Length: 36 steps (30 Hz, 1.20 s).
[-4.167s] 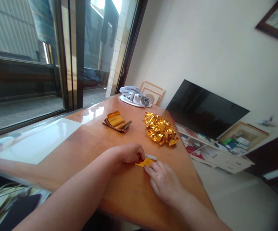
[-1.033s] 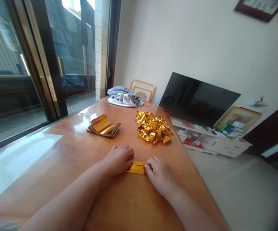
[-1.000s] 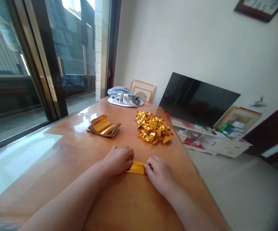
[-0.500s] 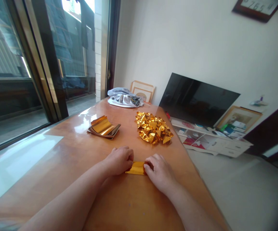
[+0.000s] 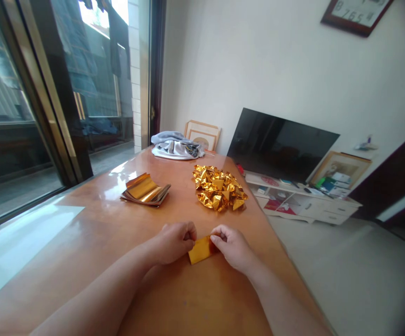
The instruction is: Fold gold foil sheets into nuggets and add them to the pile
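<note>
- Hands close together over the table (image 5: 195, 298), seen from our head view.
- Our right hand (image 5: 233, 247) pinches one end of the gold foil strip (image 5: 201, 249) between thumb and forefinger.
- Our left hand (image 5: 174, 242) is curled nearly shut, just beside the strip's other end; we cannot tell whether it grips the foil.
- Folded flat, the strip sits slanted between both hands.
- Farther along the table, we see a stack of gold foil sheets (image 5: 145, 190) and, well apart from it, a heap of crumpled gold foil (image 5: 219, 192).
</note>
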Each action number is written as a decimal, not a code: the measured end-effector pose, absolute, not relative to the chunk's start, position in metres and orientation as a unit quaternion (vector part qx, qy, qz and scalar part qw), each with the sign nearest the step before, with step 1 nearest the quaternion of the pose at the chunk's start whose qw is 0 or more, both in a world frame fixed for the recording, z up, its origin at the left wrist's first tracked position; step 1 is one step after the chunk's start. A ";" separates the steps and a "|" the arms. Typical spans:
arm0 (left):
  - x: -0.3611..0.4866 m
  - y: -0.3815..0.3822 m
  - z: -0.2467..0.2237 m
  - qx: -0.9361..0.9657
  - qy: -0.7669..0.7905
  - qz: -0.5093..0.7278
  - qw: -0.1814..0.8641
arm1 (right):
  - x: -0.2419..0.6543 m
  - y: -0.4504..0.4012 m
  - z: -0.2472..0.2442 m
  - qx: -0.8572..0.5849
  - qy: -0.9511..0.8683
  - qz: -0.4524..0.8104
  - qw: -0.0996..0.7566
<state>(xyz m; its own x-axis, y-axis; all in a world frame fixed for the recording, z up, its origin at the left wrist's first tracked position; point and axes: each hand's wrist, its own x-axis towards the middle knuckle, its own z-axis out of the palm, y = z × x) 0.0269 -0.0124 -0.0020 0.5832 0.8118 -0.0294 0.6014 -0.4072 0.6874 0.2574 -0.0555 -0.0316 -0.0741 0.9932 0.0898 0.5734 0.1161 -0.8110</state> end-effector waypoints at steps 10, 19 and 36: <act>0.029 -0.014 -0.003 0.838 0.432 0.147 0.300 | 0.246 -0.068 -0.014 -0.582 -0.743 0.025 0.329; 0.031 -0.013 -0.005 0.844 0.435 0.134 0.283 | 0.230 -0.087 -0.005 -0.505 -0.835 0.060 0.208; 0.013 -0.014 0.004 0.862 0.392 0.110 0.301 | 0.227 -0.093 0.001 -0.520 -0.835 0.063 0.171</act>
